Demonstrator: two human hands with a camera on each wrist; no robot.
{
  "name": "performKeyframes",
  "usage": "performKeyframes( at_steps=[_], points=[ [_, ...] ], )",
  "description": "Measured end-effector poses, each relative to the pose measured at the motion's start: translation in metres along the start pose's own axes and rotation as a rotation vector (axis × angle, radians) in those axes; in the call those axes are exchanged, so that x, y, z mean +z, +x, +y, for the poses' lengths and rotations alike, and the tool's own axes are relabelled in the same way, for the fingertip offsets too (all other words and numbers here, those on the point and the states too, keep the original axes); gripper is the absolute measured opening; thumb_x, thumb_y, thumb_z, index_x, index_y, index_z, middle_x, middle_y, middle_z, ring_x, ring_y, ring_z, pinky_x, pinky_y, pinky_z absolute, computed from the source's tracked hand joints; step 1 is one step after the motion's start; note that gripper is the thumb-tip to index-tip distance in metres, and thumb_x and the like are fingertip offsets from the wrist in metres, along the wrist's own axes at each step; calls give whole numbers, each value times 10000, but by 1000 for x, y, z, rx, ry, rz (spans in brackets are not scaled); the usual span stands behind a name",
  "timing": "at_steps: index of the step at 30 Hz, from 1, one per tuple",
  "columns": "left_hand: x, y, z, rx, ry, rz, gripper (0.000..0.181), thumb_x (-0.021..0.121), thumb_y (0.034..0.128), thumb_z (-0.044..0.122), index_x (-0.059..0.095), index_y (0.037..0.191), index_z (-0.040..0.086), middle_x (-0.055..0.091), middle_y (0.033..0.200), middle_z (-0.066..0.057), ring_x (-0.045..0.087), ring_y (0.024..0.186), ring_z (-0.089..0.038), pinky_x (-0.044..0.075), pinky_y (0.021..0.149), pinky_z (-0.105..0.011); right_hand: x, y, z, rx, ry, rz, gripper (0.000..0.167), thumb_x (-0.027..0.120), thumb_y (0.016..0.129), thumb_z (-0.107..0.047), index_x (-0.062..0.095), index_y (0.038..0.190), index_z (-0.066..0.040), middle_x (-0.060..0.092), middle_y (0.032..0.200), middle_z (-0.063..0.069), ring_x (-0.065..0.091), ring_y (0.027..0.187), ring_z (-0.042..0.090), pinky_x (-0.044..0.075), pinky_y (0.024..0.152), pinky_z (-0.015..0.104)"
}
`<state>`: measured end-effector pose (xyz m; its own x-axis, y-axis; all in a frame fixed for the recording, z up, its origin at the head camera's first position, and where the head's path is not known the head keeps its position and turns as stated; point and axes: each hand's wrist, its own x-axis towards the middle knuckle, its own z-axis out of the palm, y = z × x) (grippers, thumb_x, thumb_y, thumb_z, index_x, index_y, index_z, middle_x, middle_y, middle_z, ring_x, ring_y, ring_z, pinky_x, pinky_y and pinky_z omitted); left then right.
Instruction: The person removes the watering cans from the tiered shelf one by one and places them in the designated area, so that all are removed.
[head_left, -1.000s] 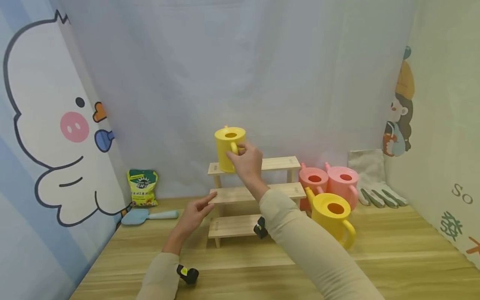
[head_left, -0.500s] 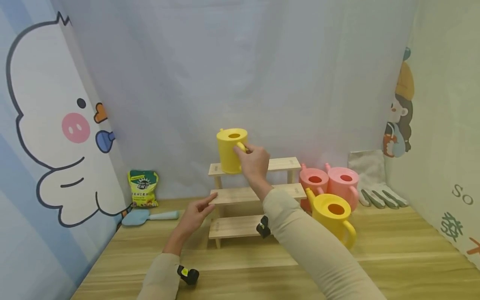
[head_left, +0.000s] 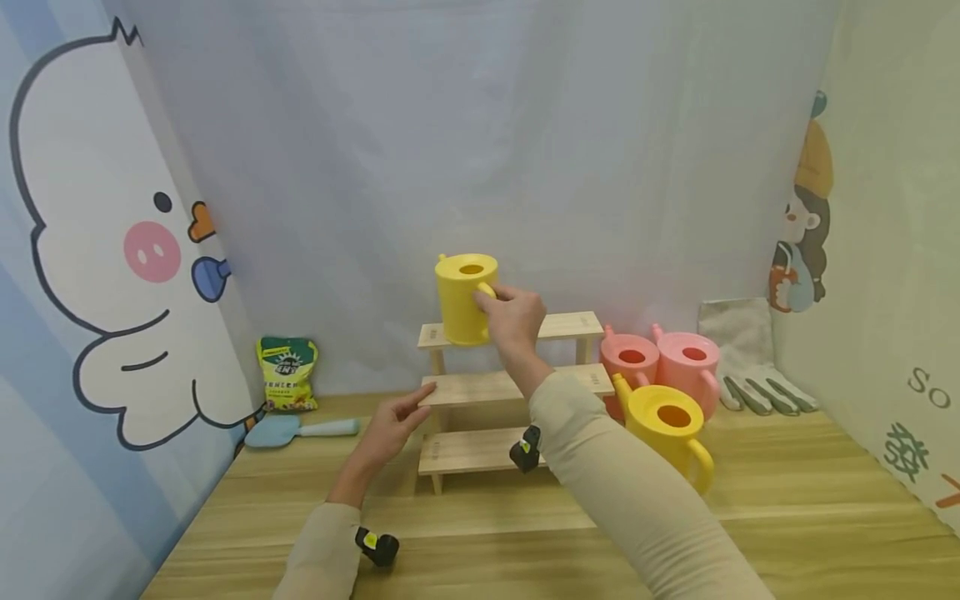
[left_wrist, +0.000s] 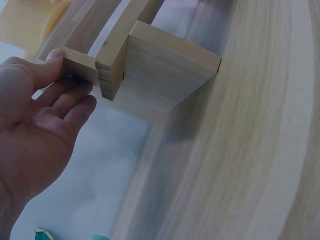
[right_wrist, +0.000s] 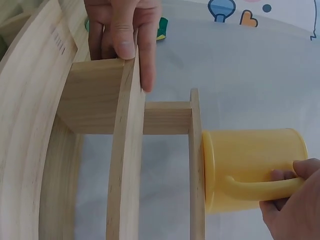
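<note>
My right hand (head_left: 513, 321) pinches the handle of a yellow watering can (head_left: 461, 304). The can stands upright at the left part of the top step of a three-step wooden stand (head_left: 487, 387). In the right wrist view, the base of this watering can (right_wrist: 250, 145) meets the top board. With thumb above and fingers underneath, my left hand (head_left: 390, 429) holds the left end of the middle board, and the left wrist view shows that hand (left_wrist: 45, 115) at the board's end. The can's spout is mostly hidden behind its rim.
Right of the stand, another yellow watering can (head_left: 652, 442) stands before two pink ones, a darker can (head_left: 618, 342) and a lighter can (head_left: 678, 375). Gloves (head_left: 768, 396) lie at the back right. A green-yellow bag (head_left: 288, 379) and a blue hand shovel (head_left: 273, 432) are at left.
My right hand has shifted the yellow watering can slightly to the right along the top step, and its spout has turned a little leftward. My left hand has stayed on the middle board.
</note>
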<state>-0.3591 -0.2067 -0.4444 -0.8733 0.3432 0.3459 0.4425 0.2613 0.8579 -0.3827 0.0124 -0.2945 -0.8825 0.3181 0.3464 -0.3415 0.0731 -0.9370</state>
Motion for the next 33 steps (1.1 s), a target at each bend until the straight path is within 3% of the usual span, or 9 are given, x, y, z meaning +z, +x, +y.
performKeyframes(
  at_steps=[5,16,26,33],
  points=[
    [0,1,0,-1,-2,3,471,553,1047,157,462,1485,11,417,1535,-130,366,1414,-321,343,1095,-507,0,0,-1,53,41,-2,284,774,812,-64,781,1095,-41,751,1017,123,726,896,251,600,730,363],
    [0,0,1,-13,3,11,468,553,1046,153,464,1483,9,427,1528,-133,383,1402,-332,341,1098,-517,-2,-1,1,86,72,6,257,770,800,-74,789,1053,-35,741,1001,103,711,897,251,596,745,375],
    [0,2,0,-2,-7,7,471,559,1043,152,465,1483,11,424,1531,-127,368,1413,-317,332,1103,-509,-11,-1,-3,78,116,-19,251,782,800,-108,789,1042,-42,739,1005,93,705,911,249,592,779,398],
    [0,2,-2,1,0,0,477,557,1045,158,457,1487,9,415,1535,-133,353,1421,-324,330,1105,-507,-30,2,-16,37,141,-32,258,792,783,-115,793,1030,-37,739,1003,94,688,954,221,578,806,354]
  ],
)
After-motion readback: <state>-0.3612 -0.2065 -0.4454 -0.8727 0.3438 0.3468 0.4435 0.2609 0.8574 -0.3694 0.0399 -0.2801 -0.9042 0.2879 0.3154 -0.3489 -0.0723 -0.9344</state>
